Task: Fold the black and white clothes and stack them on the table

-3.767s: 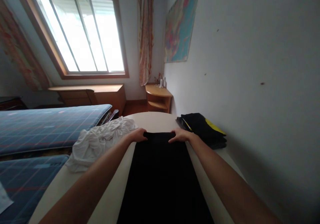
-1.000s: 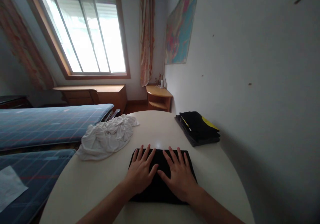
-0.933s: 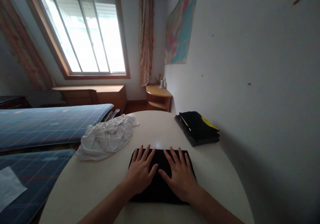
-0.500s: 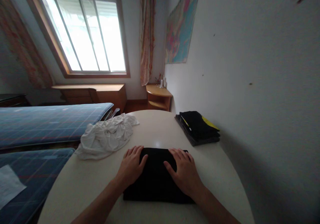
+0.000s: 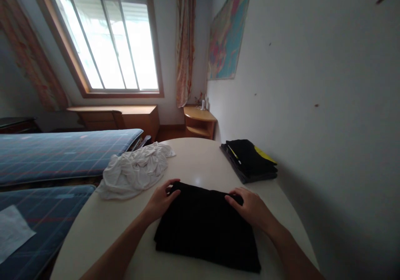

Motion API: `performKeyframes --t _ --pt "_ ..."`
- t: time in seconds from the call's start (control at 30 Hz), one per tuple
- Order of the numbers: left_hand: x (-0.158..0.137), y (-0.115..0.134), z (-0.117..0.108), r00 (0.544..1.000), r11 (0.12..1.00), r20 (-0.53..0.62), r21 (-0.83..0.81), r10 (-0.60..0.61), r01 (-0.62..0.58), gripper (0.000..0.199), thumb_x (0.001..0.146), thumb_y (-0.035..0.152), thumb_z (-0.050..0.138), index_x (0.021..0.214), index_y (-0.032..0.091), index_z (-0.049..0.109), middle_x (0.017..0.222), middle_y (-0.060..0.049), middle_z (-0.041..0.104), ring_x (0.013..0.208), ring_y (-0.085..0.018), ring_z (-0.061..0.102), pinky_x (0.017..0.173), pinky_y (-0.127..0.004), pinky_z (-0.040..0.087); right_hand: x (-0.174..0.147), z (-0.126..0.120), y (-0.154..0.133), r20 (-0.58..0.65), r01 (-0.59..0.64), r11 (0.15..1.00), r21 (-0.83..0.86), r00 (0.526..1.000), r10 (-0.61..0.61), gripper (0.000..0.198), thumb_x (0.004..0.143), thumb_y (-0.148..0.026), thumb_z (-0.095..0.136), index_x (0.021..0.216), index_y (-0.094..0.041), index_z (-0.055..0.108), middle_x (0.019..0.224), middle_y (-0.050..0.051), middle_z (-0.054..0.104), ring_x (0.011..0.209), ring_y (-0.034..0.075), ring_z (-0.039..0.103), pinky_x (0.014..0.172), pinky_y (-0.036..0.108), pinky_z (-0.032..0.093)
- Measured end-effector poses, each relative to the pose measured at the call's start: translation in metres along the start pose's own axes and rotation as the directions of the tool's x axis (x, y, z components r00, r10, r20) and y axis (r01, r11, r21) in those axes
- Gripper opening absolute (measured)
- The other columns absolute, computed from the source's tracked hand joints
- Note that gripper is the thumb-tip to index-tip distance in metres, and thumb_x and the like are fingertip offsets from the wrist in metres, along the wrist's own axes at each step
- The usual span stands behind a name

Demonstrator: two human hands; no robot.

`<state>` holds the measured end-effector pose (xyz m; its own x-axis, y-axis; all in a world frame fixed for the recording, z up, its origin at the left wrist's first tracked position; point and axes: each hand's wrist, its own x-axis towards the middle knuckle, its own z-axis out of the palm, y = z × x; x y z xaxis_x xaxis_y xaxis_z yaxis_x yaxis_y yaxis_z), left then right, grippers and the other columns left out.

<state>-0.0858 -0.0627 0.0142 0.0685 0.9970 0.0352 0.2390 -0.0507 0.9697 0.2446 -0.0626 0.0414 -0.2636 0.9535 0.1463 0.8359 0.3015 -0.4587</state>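
Lying on the near part of a round cream table [image 5: 195,161], a folded black cloth [image 5: 206,226] is held at its two far corners. The left corner is pinched by the left hand [image 5: 163,196], its thumb laid on top and its fingers curled at the edge. The right corner is gripped by the right hand [image 5: 250,205], its thumb and fingers drawn close together on the fabric. The cloth is turned slightly askew. Beyond it to the left, a crumpled white cloth [image 5: 134,171] is heaped by the table's rim; beyond it to the right, a stack of folded dark clothes [image 5: 251,159], topped with a yellow patch, is set near the wall. Past the table's left side, blue plaid mattresses [image 5: 62,153] are seen. Farther back, a wooden corner shelf [image 5: 200,114] is placed below a wall map [image 5: 226,42], and daylight is let in by a curtained window [image 5: 106,42].
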Motion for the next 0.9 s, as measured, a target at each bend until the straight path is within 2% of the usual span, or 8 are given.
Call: performKeyframes --t 0.13,0.23,0.33,0.43,0.53,0.63,0.77,0.9 --pt "-0.007 0.015 0.008 1.0 0.988 -0.015 -0.155 0.013 -0.016 0.058 0.072 0.048 0.074 0.119 0.018 0.062 0.089 -0.004 0.072 0.079 -0.019 0.067 0.068 -0.027 0.053 0.004 -0.007 -0.014 0.06 0.063 0.998 -0.003 0.996 -0.063 0.053 0.093 -0.064 0.044 0.105 -0.021 0.073 0.109 0.01 0.072 0.105 0.029 0.065 0.096 0.041 0.045" --pt "-0.012 0.023 0.01 0.996 0.986 -0.043 -0.147 0.077 -0.082 0.048 0.076 0.041 0.071 0.118 0.019 0.063 0.091 -0.003 0.071 0.082 -0.019 0.066 0.071 -0.027 0.054 0.013 -0.01 -0.03 0.137 0.156 0.987 0.038 0.978 -0.16 0.057 0.091 -0.065 0.05 0.12 -0.02 0.069 0.122 0.012 0.069 0.115 0.03 0.061 0.103 0.043 0.041" --pt "-0.016 0.027 0.009 0.974 0.974 -0.092 -0.076 0.205 -0.213 0.036 0.078 0.033 0.069 0.112 0.021 0.067 0.106 -0.005 0.068 0.094 -0.019 0.065 0.08 -0.028 0.054 0.028 -0.013 -0.046 0.279 0.211 0.968 0.133 0.93 -0.24 0.064 0.085 -0.064 0.059 0.132 -0.021 0.061 0.127 0.012 0.067 0.114 0.03 0.062 0.101 0.041 0.044" --pt "-0.016 0.024 0.009 0.955 0.959 -0.106 -0.024 0.278 -0.282 0.033 0.08 0.031 0.068 0.111 0.021 0.067 0.117 -0.006 0.063 0.104 -0.021 0.063 0.085 -0.028 0.054 0.043 -0.018 -0.054 0.424 0.208 0.948 0.24 0.856 -0.296 0.062 0.078 -0.059 0.07 0.127 -0.022 0.065 0.118 0.009 0.072 0.103 0.027 0.066 0.091 0.035 0.048" --pt "-0.013 0.015 0.012 0.974 0.974 -0.072 -0.055 0.214 -0.218 0.046 0.087 0.037 0.062 0.13 0.021 0.056 0.12 -0.009 0.064 0.102 -0.022 0.066 0.086 -0.033 0.056 0.055 -0.021 -0.052 0.497 0.179 0.943 0.28 0.814 -0.302 0.048 0.077 -0.054 0.072 0.111 -0.021 0.07 0.104 0.005 0.074 0.092 0.024 0.068 0.079 0.03 0.049" --pt "-0.01 0.0 0.018 0.962 0.966 -0.088 0.032 0.259 -0.257 0.054 0.094 0.04 0.054 0.144 0.023 0.041 0.14 -0.013 0.053 0.118 -0.025 0.061 0.098 -0.041 0.052 0.063 -0.023 -0.038 0.454 0.155 0.957 0.244 0.854 -0.254 0.041 0.08 -0.051 0.07 0.106 -0.019 0.07 0.1 0.005 0.074 0.089 0.024 0.067 0.075 0.029 0.049" --pt "-0.007 -0.022 0.024 0.92 0.835 -0.038 0.436 0.389 -0.335 0.058 0.098 0.036 0.046 0.152 0.025 0.03 0.159 -0.012 0.032 0.145 -0.027 0.035 0.117 -0.048 0.033 0.072 -0.025 -0.008 0.339 0.057 0.971 0.231 0.931 -0.135 0.042 0.082 -0.049 0.067 0.11 -0.017 0.067 0.11 0.01 0.072 0.102 0.028 0.066 0.089 0.035 0.05" --pt "-0.006 -0.034 0.029 0.957 0.662 0.107 0.7 0.271 -0.266 0.059 0.096 0.036 0.048 0.151 0.019 0.036 0.16 -0.013 0.032 0.149 -0.029 0.026 0.121 -0.05 0.027 0.085 -0.03 0.019 0.217 -0.066 0.96 0.27 0.976 0.006 0.045 0.081 -0.044 0.069 0.116 -0.016 0.065 0.119 0.011 0.07 0.109 0.029 0.065 0.097 0.037 0.049"
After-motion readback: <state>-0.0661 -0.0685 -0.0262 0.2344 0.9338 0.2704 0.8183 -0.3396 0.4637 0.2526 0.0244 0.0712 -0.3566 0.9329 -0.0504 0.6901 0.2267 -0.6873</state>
